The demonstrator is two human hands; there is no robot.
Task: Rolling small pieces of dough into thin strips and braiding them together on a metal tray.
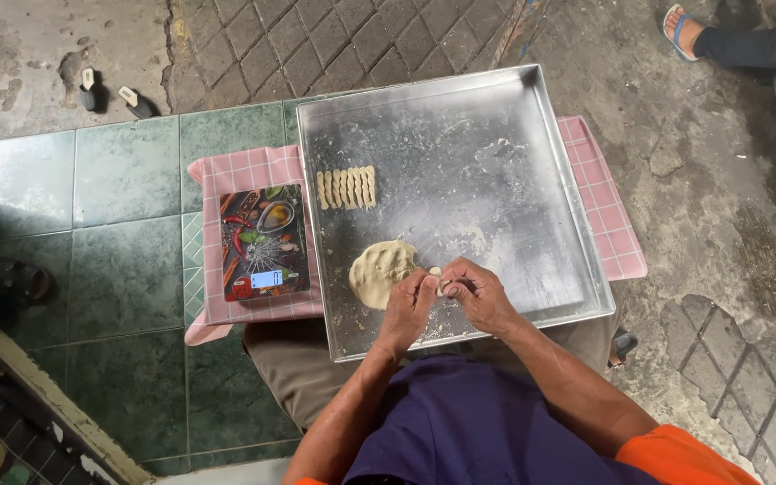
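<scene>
Left hand [411,301] and right hand [476,292]: fingertips pinched together on a small dough piece [438,280] over a metal tray [496,180]; dough lump [382,271] just beside; twisted strips [347,188] in a row.

The large square metal tray [496,180] is bare across its upper and right parts; passage there is unobstructed. Obstacles on it: a row of small ridged dough pieces [346,188] at upper left, a flat beige dough lump [381,272] at lower left. Both hands, the left hand [411,305] and the right hand [478,292], occupy the lower centre. A picture-printed kitchen scale [263,242] blocks the pink cloth beside the tray's left rim.
</scene>
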